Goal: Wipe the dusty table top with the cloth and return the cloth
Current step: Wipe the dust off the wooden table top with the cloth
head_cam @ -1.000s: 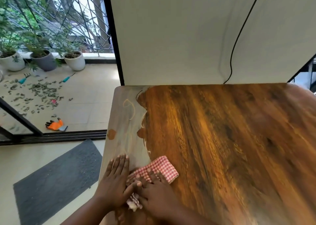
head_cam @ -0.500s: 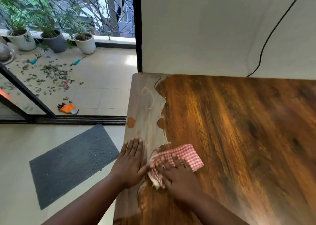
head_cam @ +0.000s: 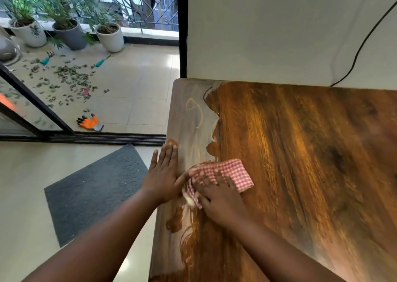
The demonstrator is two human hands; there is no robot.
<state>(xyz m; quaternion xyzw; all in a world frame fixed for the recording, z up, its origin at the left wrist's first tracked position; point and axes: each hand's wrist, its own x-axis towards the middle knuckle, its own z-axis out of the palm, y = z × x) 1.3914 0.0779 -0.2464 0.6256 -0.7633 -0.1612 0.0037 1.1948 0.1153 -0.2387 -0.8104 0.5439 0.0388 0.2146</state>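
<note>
The wooden table top (head_cam: 300, 153) fills the right of the view. A pale dusty strip (head_cam: 189, 120) runs along its left edge, while the wide area to the right looks dark and glossy. A red-and-white checked cloth (head_cam: 232, 172) lies bunched on the table beside the dusty strip. My right hand (head_cam: 219, 198) presses down on the cloth, fingers spread over it. My left hand (head_cam: 163, 174) lies flat on the dusty strip at the table's left edge, fingers together, its thumb touching the cloth.
A white wall with a black cable (head_cam: 361, 45) backs the table. Left of the table, a grey mat (head_cam: 92, 187) lies on the tiled floor. Past the sliding door track are an orange glove (head_cam: 89, 123), scattered leaves and three potted plants (head_cam: 68, 32).
Both hands and the cloth have slid forward along the table's left side, away from me. The camera has also shifted, showing more of the floor and balcony.
</note>
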